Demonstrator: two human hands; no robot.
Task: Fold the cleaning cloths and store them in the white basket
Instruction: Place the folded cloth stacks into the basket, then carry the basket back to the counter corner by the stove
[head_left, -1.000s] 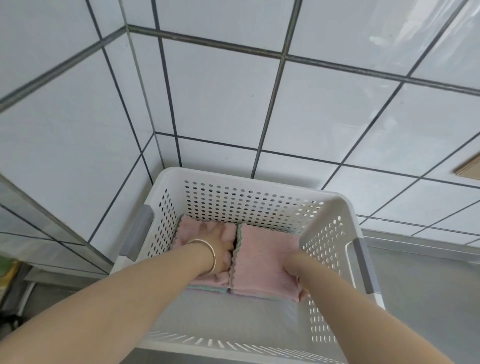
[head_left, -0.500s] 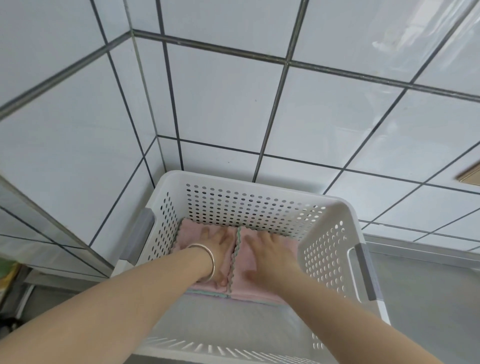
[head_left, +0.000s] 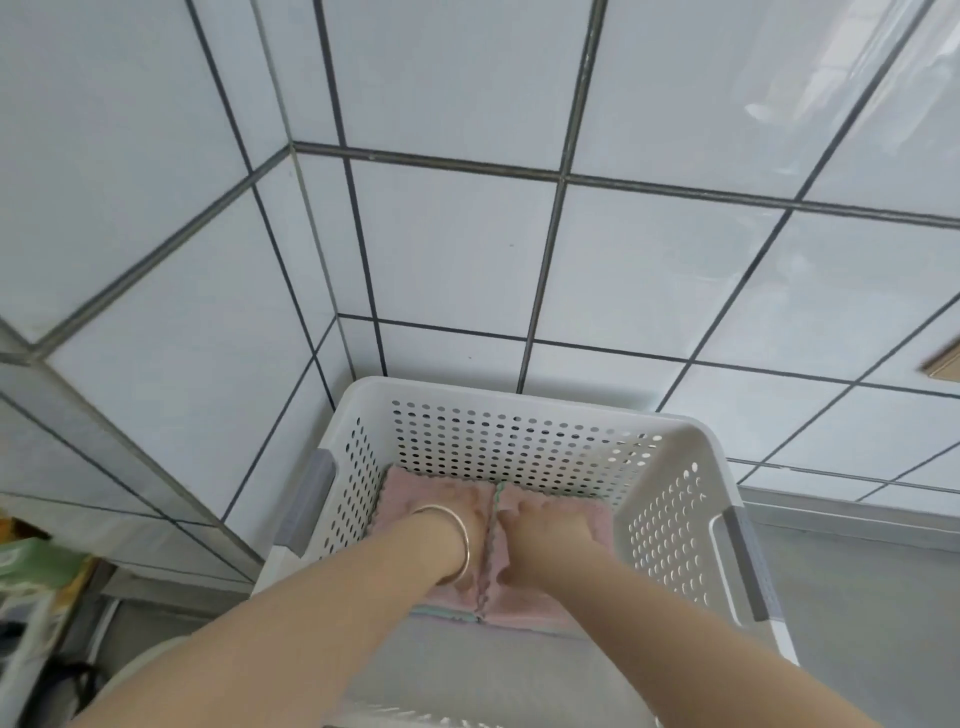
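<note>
From the head camera, your left hand (head_left: 457, 512), with a silver bangle (head_left: 460, 540) on its wrist, lies flat with straight fingers on the left pink cloth (head_left: 402, 488). Your right hand (head_left: 545, 525) presses flat on the right pink cloth (head_left: 595, 514). Both folded stacks sit side by side, touching, against the far wall inside the white basket (head_left: 519, 431), which stands in the tiled corner (head_left: 332, 291) on the bench (head_left: 857, 597).

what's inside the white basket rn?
Two stacks of folded pink cloths, left and right, sit side by side against the basket's far wall. The left hand and right hand press flat on them. Layers underneath are mostly covered.
</note>
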